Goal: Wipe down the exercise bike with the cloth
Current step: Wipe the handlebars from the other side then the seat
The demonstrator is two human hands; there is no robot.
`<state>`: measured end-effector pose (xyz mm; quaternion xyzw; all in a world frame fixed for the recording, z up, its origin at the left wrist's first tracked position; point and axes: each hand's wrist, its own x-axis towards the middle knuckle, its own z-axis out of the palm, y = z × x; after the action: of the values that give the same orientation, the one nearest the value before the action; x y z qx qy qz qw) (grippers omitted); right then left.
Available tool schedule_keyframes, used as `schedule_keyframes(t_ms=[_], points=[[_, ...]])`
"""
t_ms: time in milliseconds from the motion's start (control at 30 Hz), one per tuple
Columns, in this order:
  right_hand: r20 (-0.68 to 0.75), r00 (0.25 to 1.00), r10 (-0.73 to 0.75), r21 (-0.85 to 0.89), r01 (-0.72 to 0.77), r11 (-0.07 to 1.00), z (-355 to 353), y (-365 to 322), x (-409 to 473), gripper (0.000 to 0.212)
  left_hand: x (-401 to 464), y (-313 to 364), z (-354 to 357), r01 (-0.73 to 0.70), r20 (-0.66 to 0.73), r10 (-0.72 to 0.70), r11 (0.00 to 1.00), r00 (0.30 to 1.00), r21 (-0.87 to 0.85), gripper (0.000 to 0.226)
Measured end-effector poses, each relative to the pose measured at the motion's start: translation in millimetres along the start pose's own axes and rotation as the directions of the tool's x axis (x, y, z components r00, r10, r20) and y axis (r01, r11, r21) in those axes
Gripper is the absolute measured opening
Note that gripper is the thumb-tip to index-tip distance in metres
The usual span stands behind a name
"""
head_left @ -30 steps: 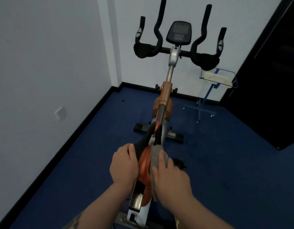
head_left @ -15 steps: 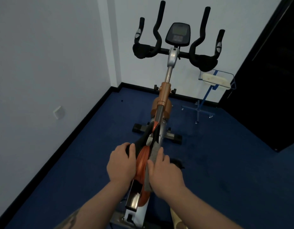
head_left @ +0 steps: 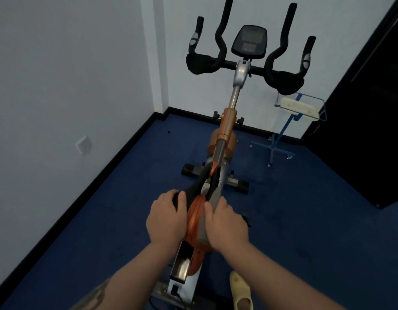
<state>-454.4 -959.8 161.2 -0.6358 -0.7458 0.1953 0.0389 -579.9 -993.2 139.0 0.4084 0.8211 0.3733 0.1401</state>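
bike: orange-and-black exercise bike [head_left: 226, 130] standing on blue carpet [head_left: 316, 209] near the room corner, handlebars [head_left: 245, 66] and console [head_left: 249, 41] at the far end
cloth: grey cloth [head_left: 204, 229] lying along the right side of the orange frame, running from under the right hand up toward the black part
left hand: left hand [head_left: 167, 217] bracing the frame's left side, fingers curling over the black edge, gripping it
right hand: right hand [head_left: 227, 224] pressing the cloth onto the frame, fingers bending round it, thumb on the cloth's inner edge
step: judging mid-wipe on the lower frame; handlebars, console and post looking not yet covered
risk 1: cloth bunching or slipping out from under the right hand if pressure is easing, leaving bare skin rubbing the frame
risk 2: cloth end sitting close to the gap between frame parts; could be snagging there on a forward stroke
risk 3: foot in a yellow slipper [head_left: 240, 291] standing close by the bike base; leaning too far could be tipping balance
other: blue stand [head_left: 280, 139] well apart at right, wall socket [head_left: 83, 145] at left
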Motion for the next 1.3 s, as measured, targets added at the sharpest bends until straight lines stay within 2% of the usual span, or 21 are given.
schedule_keyframes(t_ms=[67, 133, 200, 267, 333, 433, 533, 567, 667, 733, 833, 900, 1000, 1067, 1200, 1300], points=[[0.105, 0.993, 0.046, -0.011, -0.045, 0.999, -14.5, -5.4, 19.6, 0.059, -0.1, -0.4, -0.2, 0.000, 0.001, 0.000, 1.000, 1.000, 0.007, 0.042], [0.179, 0.984, 0.003, -0.051, 0.006, 0.999, -20.2, -6.2, 28.9, 0.046, -0.3, 0.1, -0.6, 0.000, 0.016, 0.000, 1.000, 1.000, 0.001, 0.043], [0.120, 0.991, -0.055, -0.069, 0.064, 0.996, -15.9, -2.3, 22.3, 0.042, -0.6, 1.2, -0.9, 0.001, 0.022, -0.001, 1.000, 1.000, -0.007, 0.045], [-0.013, 0.999, -0.047, 0.013, 0.047, 0.999, -3.8, 3.8, 3.8, 0.040, -1.3, 1.7, -1.7, -0.004, 0.016, 0.005, 1.000, 1.000, -0.010, 0.046], [-0.098, 0.994, -0.056, 0.034, 0.060, 0.998, 4.3, 4.5, -13.5, 0.048, -0.6, 1.8, -1.4, -0.008, 0.014, 0.008, 1.000, 1.000, -0.004, 0.046], [-0.052, 0.997, -0.056, -0.003, 0.055, 0.998, 0.6, 4.4, -4.1, 0.052, -0.1, 0.6, -1.0, -0.007, 0.015, 0.006, 1.000, 1.000, 0.007, 0.046], [0.138, 0.990, 0.004, -0.003, -0.004, 1.000, -11.2, 0.9, 27.0, 0.053, 0.0, 0.7, -0.9, -0.010, 0.018, 0.010, 1.000, 1.000, 0.006, 0.046], [0.164, 0.986, 0.023, 0.014, -0.025, 1.000, -14.0, -0.3, 33.2, 0.054, -0.1, 0.8, -0.5, -0.012, 0.017, 0.012, 1.000, 1.000, 0.008, 0.046], [0.102, 0.993, 0.063, 0.107, -0.074, 0.992, -11.8, -0.8, 19.5, 0.055, -0.6, -0.1, 0.4, -0.014, 0.010, 0.014, 1.000, 1.000, 0.013, 0.045], [0.054, 0.999, -0.002, 0.055, -0.001, 0.998, -4.5, 2.8, -4.4, 0.058, -0.5, -1.3, 0.5, -0.016, 0.004, 0.016, 1.000, 1.000, 0.003, 0.048], [0.097, 0.991, -0.091, -0.088, 0.100, 0.991, -2.3, 4.6, -20.0, 0.067, 0.5, -1.2, 0.8, -0.014, 0.001, 0.014, 1.000, 1.000, -0.002, 0.050], [0.108, 0.993, -0.041, -0.128, 0.055, 0.990, -7.8, -2.8, -5.0, 0.066, 0.1, -0.7, 1.2, -0.014, -0.003, 0.014, 1.000, 1.000, -0.003, 0.049], [0.171, 0.983, 0.066, -0.091, -0.051, 0.995, -20.4, -16.4, 21.9, 0.061, -0.1, 0.6, -0.2, -0.013, 0.010, 0.013, 1.000, 1.000, 0.003, 0.049], [0.174, 0.982, 0.077, -0.063, -0.067, 0.996, -22.9, -18.0, 24.8, 0.060, -0.7, 1.1, -0.5, -0.015, 0.023, 0.015, 1.000, 1.000, 0.003, 0.050], [0.143, 0.987, -0.071, -0.060, 0.080, 0.995, -7.3, -8.5, -18.4, 0.067, -1.2, -0.2, -2.0, -0.020, 0.019, 0.020, 1.000, 1.000, -0.010, 0.048], [0.141, 0.986, -0.089, -0.094, 0.103, 0.990, -6.7, -10.2, -20.0, 0.066, 0.1, 0.9, -1.0, -0.020, 0.010, 0.020, 1.000, 1.000, -0.012, 0.046]])
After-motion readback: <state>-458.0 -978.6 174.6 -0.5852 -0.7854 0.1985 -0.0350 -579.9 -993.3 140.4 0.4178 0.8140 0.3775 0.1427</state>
